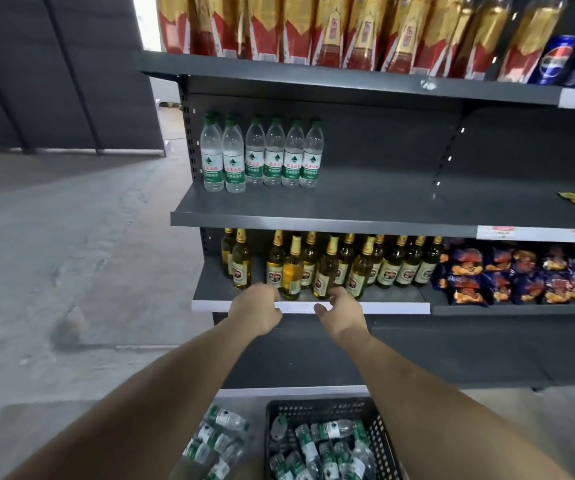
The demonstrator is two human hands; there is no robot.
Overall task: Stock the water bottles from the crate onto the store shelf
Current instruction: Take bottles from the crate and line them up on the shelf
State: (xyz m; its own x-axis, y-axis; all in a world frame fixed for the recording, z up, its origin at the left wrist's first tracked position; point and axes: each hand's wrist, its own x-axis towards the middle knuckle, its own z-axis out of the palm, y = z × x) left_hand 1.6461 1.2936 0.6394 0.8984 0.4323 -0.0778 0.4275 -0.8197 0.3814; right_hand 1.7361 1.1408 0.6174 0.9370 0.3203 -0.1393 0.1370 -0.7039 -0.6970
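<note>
Head view shows both hands empty, left hand (255, 309) loosely curled, right hand (342, 312) relaxed. Water bottles (320, 445) lie in the black crate (383, 434) below them; others stand on the shelf (348, 209) above. Likely light, slick, squashy plastic: grip mid-body at the label.

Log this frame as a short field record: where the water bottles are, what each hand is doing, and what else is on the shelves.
shelved water bottles: standing upright at the left end of the middle shelf
crate: black, on the floor, holding bottles lying down
loose bottles: lying outside the crate, to its left
left hand: empty, fingers curled, near the lower shelf's edge
right hand: empty, fingers loosely spread, same height
lower shelf: amber glass bottles, snack bags
</note>
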